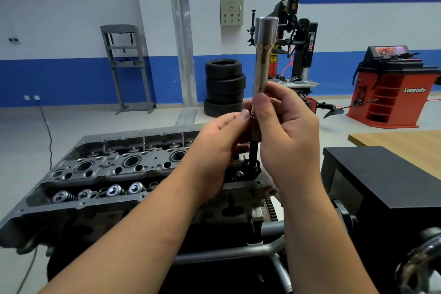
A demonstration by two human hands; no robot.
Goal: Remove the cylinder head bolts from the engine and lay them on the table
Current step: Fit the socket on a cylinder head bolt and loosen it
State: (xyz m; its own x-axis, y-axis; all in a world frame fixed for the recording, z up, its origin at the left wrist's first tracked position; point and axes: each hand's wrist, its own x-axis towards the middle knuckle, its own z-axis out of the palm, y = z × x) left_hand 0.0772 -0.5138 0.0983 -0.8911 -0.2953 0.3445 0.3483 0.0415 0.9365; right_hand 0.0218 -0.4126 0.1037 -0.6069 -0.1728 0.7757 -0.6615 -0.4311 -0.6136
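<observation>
The grey cylinder head [100,174] lies on an engine stand below me, with valve springs and open bores along it. Above its right end I hold a long shiny socket extension [263,55] upright. A dark bolt shank [253,151] hangs from the socket's lower end, over a hole in the head. My right hand [288,136] grips the socket near its bottom. My left hand [219,150] pinches the same joint from the left with thumb and fingers. The bolt's head is hidden between my fingers.
A black box [386,179] stands close on the right, with a wooden tabletop [405,143] behind it. Stand tubes [238,250] run below the engine. Stacked tyres [224,88], a tyre changer [296,55] and a red wheel balancer [391,88] stand across the floor.
</observation>
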